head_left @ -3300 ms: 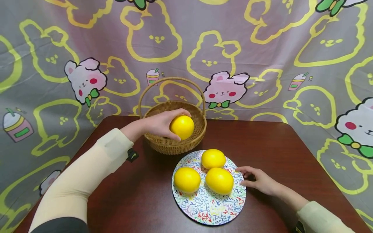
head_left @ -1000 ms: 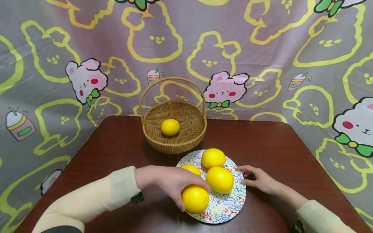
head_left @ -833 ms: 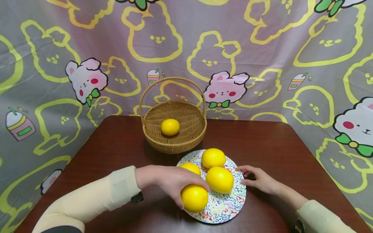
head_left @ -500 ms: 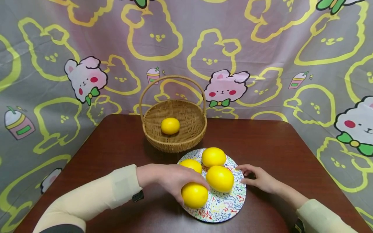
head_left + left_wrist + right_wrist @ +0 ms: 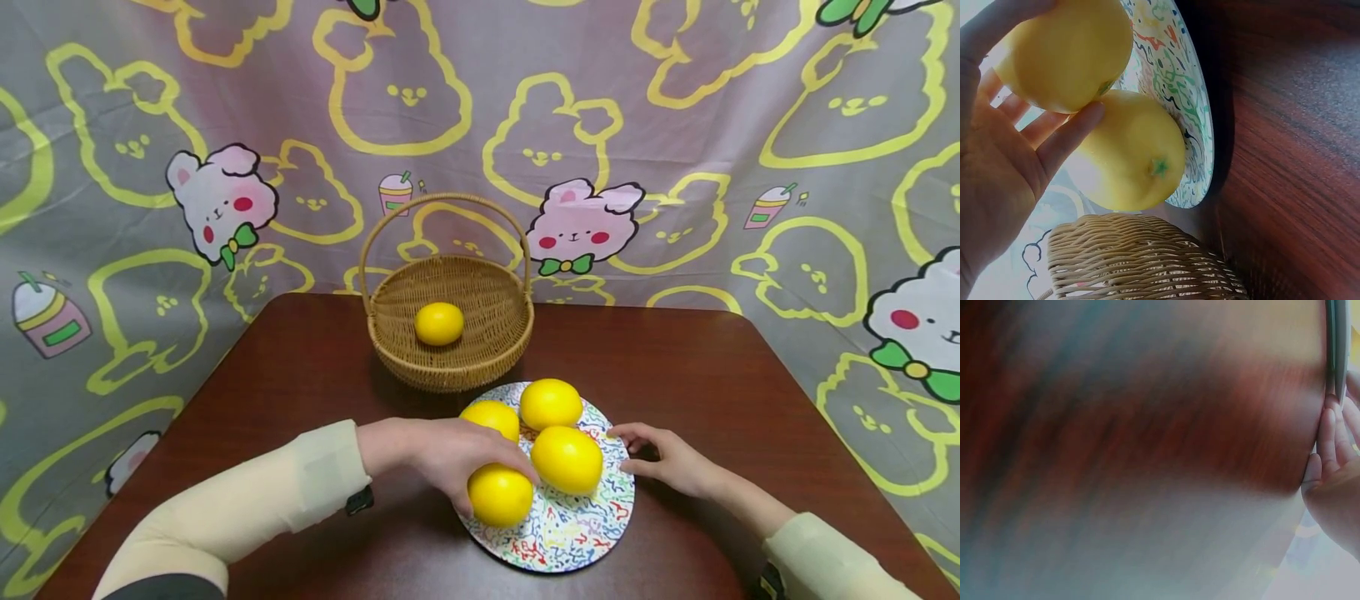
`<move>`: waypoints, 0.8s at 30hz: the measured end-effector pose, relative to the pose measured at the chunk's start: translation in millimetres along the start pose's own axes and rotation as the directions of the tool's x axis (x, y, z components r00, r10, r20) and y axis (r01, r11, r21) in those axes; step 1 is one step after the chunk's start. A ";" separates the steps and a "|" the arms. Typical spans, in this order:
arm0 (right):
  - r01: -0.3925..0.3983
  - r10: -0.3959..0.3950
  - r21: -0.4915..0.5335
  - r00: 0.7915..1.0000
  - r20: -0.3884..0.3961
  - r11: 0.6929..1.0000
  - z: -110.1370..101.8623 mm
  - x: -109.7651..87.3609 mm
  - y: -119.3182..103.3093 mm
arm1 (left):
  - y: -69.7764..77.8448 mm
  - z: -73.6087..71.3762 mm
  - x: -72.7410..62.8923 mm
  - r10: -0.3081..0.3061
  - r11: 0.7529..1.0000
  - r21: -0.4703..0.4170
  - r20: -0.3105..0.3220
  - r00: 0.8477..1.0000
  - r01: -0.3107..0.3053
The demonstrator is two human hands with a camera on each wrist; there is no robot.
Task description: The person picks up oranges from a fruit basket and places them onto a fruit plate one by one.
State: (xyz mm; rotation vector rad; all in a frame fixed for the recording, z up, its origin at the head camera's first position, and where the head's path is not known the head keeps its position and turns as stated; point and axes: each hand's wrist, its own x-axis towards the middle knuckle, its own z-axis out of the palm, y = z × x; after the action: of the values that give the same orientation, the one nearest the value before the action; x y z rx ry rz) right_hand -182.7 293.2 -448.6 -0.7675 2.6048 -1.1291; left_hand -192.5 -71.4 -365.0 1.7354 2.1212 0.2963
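My left hand (image 5: 457,454) holds a yellow lemon (image 5: 501,497) at the plate's front left, thumb on one side and fingers on the other. On the patterned round plate (image 5: 562,542) are three more lemons: one (image 5: 491,417) partly behind my hand, one (image 5: 551,404) at the back and one (image 5: 567,461) in the middle. The left wrist view has the held lemon (image 5: 1072,56) touching a neighbouring lemon (image 5: 1129,156) with a green star-shaped stem end. At the plate's right rim my right hand (image 5: 675,462) grips the edge; in the right wrist view its fingers (image 5: 1327,434) meet the rim.
Behind the plate stands a wicker basket (image 5: 450,371) with an arched handle and a single lemon (image 5: 439,323) visible inside. All rests on a dark reddish-brown table (image 5: 300,392). A patterned cloth (image 5: 420,83) hangs behind and at the sides.
My left hand, earlier holding a lemon over the basket, came down to the plate's front left and lately edged slightly back. The left lemon on the plate lies farther back. The right hand stayed put.
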 end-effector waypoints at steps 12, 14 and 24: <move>-0.005 0.005 -0.002 1.000 0.002 1.000 -0.1 0.4 -0.4 | -7.0 2.1 -0.3 -0.077 0.997 0.005 -0.020 0.997 0.077; -0.002 0.002 0.001 1.000 0.003 1.000 -0.1 0.2 -0.8 | -8.1 2.3 -0.5 -0.089 0.996 0.004 -0.017 0.996 0.089; -0.010 0.010 -0.006 1.000 -0.001 1.000 -0.2 -0.6 -0.8 | -10.5 2.3 1.3 -0.101 0.995 0.013 -0.013 0.995 0.101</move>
State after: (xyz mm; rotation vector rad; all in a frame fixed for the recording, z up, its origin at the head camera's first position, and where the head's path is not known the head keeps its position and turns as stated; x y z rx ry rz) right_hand -182.0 293.2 -447.9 -0.7539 2.6110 -1.1200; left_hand -201.1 -72.5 -371.4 1.6314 2.2159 0.2661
